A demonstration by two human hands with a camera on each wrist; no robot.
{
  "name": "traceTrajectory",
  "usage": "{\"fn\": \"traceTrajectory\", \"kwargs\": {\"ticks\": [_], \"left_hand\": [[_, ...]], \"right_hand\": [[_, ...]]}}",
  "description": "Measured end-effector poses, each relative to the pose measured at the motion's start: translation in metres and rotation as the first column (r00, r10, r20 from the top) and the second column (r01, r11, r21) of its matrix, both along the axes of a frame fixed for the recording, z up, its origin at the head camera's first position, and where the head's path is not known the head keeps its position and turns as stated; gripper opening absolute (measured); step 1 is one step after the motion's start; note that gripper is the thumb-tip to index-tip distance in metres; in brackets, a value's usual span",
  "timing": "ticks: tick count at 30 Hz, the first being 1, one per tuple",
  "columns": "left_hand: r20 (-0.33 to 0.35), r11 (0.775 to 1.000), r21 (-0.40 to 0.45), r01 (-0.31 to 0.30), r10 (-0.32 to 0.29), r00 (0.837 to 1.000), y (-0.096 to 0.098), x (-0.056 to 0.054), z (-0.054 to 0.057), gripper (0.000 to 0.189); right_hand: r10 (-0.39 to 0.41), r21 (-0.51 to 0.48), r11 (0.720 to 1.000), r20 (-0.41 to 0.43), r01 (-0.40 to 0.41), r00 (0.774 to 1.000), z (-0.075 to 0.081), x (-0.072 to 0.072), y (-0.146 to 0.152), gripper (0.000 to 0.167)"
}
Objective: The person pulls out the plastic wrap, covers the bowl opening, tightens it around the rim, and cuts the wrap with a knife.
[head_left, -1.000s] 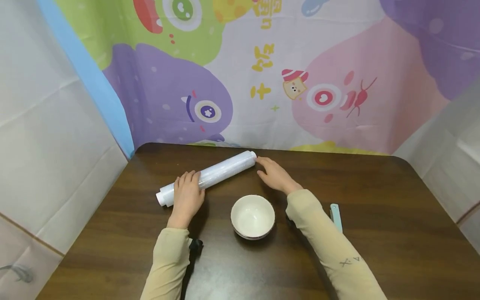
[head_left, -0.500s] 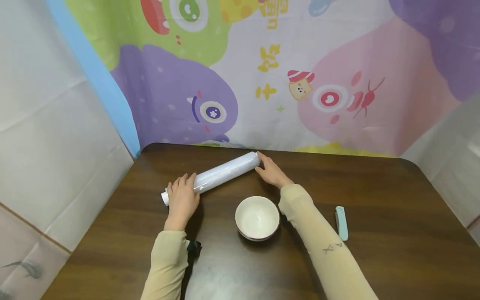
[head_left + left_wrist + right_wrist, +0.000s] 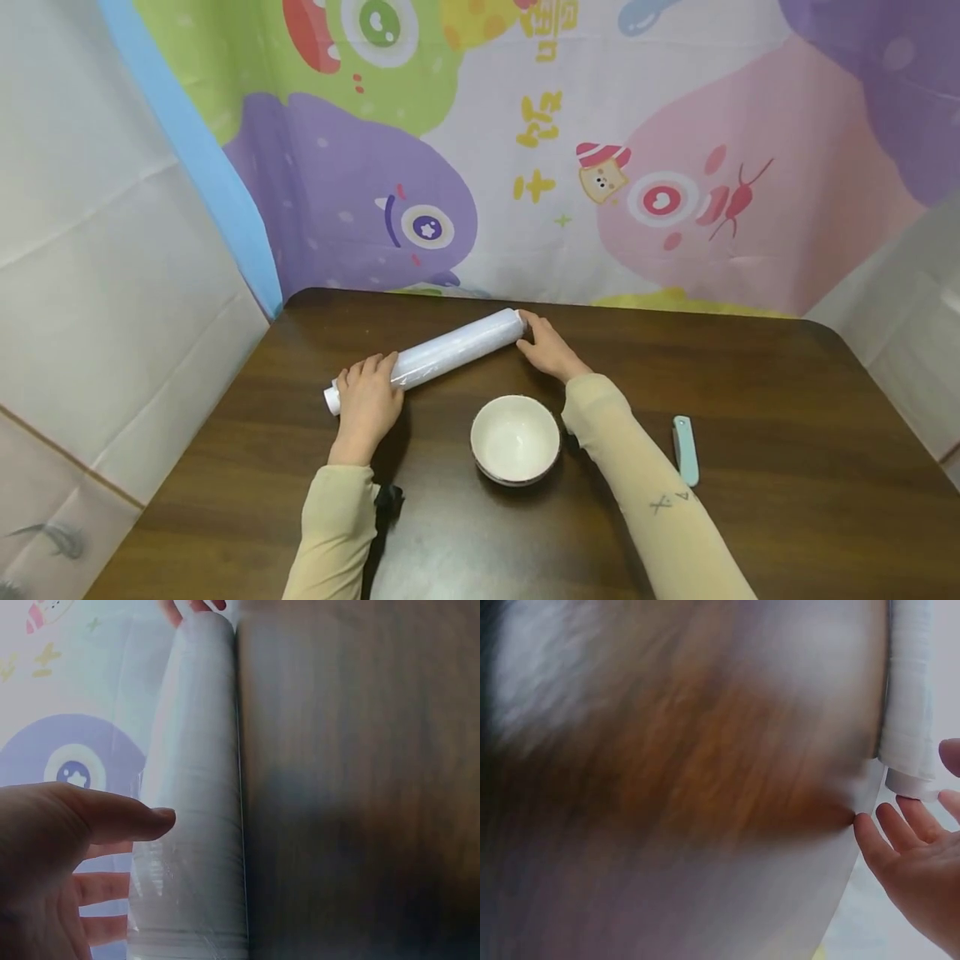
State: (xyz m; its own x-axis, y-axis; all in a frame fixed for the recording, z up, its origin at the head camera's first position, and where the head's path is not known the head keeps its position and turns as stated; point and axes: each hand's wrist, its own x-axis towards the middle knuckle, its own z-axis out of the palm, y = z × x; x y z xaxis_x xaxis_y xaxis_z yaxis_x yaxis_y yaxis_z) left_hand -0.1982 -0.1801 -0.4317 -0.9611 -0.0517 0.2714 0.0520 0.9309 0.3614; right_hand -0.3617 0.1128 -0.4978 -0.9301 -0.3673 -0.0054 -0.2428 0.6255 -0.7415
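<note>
A roll of clear cling film (image 3: 457,350) lies slantwise on the dark wooden table, its white core (image 3: 332,400) sticking out at the left end. Near that end my left hand (image 3: 367,404) grips the roll, thumb on one side and fingers across it; the left wrist view shows the thumb (image 3: 139,821) against the film. At the far right end is my right hand (image 3: 551,348), whose extended fingers (image 3: 911,832) touch or nearly touch the core end in the right wrist view. Closer to me than the roll stands a white bowl (image 3: 515,440) with its inside visible.
To the right of my right forearm lies a slim pale blue tool (image 3: 686,450), its kind unclear. A cartoon-printed curtain (image 3: 525,250) hangs behind the table's (image 3: 787,467) far edge. Pale sheeting (image 3: 112,250) closes off the left side.
My right hand has come in against the roll's right end. My left hand has shifted slightly toward the left end. The pale blue tool now shows beside the right sleeve.
</note>
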Motion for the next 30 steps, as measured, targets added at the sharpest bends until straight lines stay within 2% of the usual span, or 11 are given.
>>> {"fn": "traceTrajectory", "kwargs": {"ticks": [2,3,4,9,11,16,20,24,30], "left_hand": [[-0.001,1.000,-0.001,0.000,0.000,1.000,-0.001,0.000,0.001,0.049],[-0.004,1.000,-0.003,0.000,0.000,1.000,-0.001,-0.001,0.001,0.049],[-0.007,1.000,-0.005,0.001,-0.001,1.000,-0.001,-0.001,0.001,0.048],[-0.012,1.000,-0.014,0.011,-0.012,1.000,-0.001,-0.001,0.002,0.047],[-0.003,1.000,-0.020,0.022,-0.022,1.000,0.000,-0.001,0.003,0.047],[0.039,0.998,-0.021,0.057,-0.056,0.998,0.004,-0.001,0.003,0.047],[0.055,0.997,-0.017,0.075,-0.074,0.996,0.008,-0.002,0.002,0.047],[0.067,0.995,-0.024,0.099,-0.097,0.993,0.012,-0.003,0.001,0.047],[0.038,0.993,-0.033,0.113,-0.112,0.993,0.017,-0.006,0.000,0.046]], "right_hand": [[-0.007,0.014,1.000,-0.015,0.007,1.000,-0.004,-0.005,0.001,0.069],[-0.017,0.011,1.000,-0.012,0.017,1.000,-0.012,-0.013,0.002,0.069],[-0.017,0.012,1.000,-0.024,0.018,1.000,-0.015,-0.016,0.002,0.068],[-0.041,0.011,0.999,-0.067,0.042,0.997,-0.020,-0.021,0.006,0.065],[-0.066,0.030,0.997,-0.078,0.068,0.995,-0.020,-0.019,0.009,0.063],[-0.108,0.172,0.976,-0.149,0.133,0.983,-0.019,-0.009,0.016,0.059],[-0.099,0.241,0.959,-0.213,0.151,0.972,-0.020,-0.002,0.027,0.053],[-0.085,0.282,0.947,-0.240,0.153,0.967,-0.021,0.003,0.038,0.050],[-0.038,0.370,0.917,-0.296,0.152,0.954,-0.021,0.005,0.047,0.051]]}}
